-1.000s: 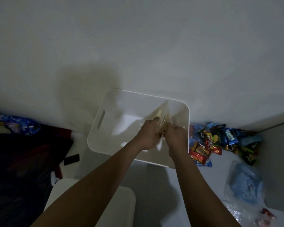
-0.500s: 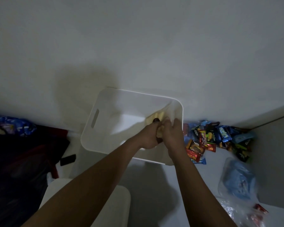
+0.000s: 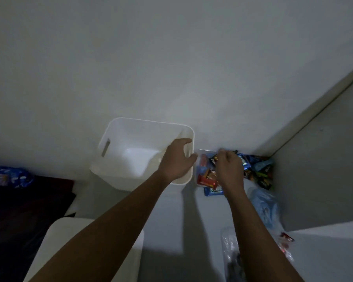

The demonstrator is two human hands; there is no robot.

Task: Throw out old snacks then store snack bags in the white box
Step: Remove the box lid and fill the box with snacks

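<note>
White moulded plastic forms the open-topped storage box (image 3: pixel 130 151) at the centre of the frame, standing on a pale surface against a plain wall; a slot handle is cut into its left side wall. The left hand (image 3: pixel 176 159) hovers over the box's right rim with fingers spread and loosely curved, gripping nothing. The right hand (image 3: pixel 228 169) lies just right of the box, above a heap of small colourful snack packets (image 3: pixel 257 169) piled in the corner at centre right; its fingers are curled downward among the wrappers, and whether they pinch a packet cannot be told. A red rectangular wrapper (image 3: pixel 205 181) and a blue rectangular wrapper (image 3: pixel 213 191) lie at the heap's near edge, beside the right wrist. A pale blue translucent plastic bag (image 3: pixel 263 206) rests lower right of the heap. Dark fabric (image 3: pixel 18 200) fills the lower left of the frame.
</note>
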